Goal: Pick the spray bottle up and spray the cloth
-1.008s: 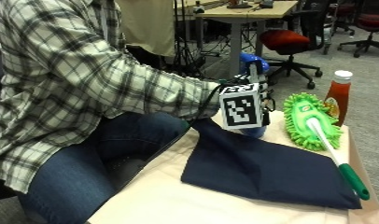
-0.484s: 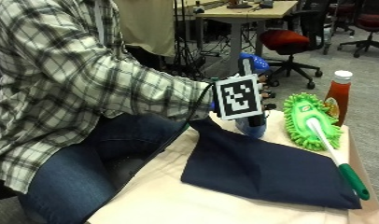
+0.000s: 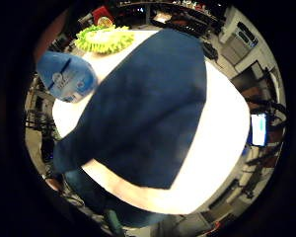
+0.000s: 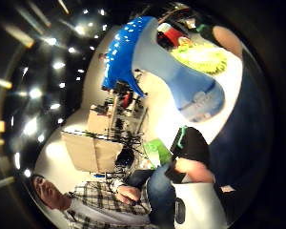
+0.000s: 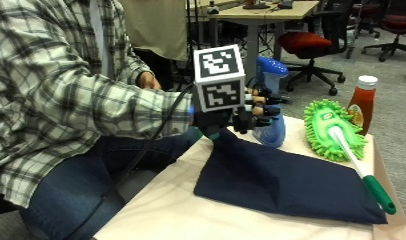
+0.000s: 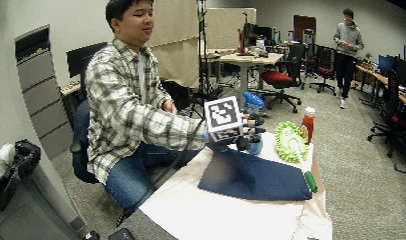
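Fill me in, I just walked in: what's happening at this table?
A seated person reaches their gloved right hand toward a blue spray bottle standing at the table's far side. The fingers are near it, but a grip isn't clear. A dark blue cloth lies flat beside the bottle, with a green duster and ketchup bottle behind.

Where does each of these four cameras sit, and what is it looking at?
Little-finger palm view: on the gloved palm, looking down at the cloth and bottle; no body parts clear.
Thumb palm view: same palm, facing the bottle and the person's shirt.
Outside view: across the table, showing the right hand by the bottle, plus arm and lap.
Wide outside view: farther back, showing the whole seated person.
All share bottle and cloth.
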`<state>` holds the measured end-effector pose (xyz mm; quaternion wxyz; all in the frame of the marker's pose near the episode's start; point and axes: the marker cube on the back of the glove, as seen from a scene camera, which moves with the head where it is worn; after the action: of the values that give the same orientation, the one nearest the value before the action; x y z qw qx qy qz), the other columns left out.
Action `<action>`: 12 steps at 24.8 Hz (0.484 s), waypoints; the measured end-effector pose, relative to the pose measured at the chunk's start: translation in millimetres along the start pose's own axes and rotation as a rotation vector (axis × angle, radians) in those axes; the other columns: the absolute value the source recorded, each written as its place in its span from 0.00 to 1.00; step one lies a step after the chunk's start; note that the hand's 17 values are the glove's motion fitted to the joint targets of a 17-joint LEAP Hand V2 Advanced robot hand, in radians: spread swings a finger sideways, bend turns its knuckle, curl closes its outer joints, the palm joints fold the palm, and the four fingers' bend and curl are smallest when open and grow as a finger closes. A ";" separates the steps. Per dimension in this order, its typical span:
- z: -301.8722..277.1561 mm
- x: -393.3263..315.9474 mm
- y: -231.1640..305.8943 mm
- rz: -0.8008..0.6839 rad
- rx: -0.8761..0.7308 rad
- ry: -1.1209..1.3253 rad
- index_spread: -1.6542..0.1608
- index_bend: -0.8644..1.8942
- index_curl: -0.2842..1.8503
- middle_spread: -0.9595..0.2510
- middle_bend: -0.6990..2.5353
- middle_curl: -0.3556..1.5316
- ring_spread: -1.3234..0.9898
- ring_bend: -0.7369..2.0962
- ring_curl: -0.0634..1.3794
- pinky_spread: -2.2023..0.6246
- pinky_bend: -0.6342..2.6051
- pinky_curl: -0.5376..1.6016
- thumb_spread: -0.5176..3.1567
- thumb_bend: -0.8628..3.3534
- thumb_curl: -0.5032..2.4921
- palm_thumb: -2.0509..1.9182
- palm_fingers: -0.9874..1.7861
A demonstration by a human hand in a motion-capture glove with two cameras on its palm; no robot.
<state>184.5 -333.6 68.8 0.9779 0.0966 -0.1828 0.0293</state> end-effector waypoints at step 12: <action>-37.2 16.6 158.3 0.070 -0.012 0.440 0.68 0.38 0.33 0.66 0.27 0.36 0.59 0.33 0.26 0.85 0.25 0.39 0.41 0.19 0.37 0.66 0.41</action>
<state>198.4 -170.8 69.0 0.9932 0.0759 0.0314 0.0823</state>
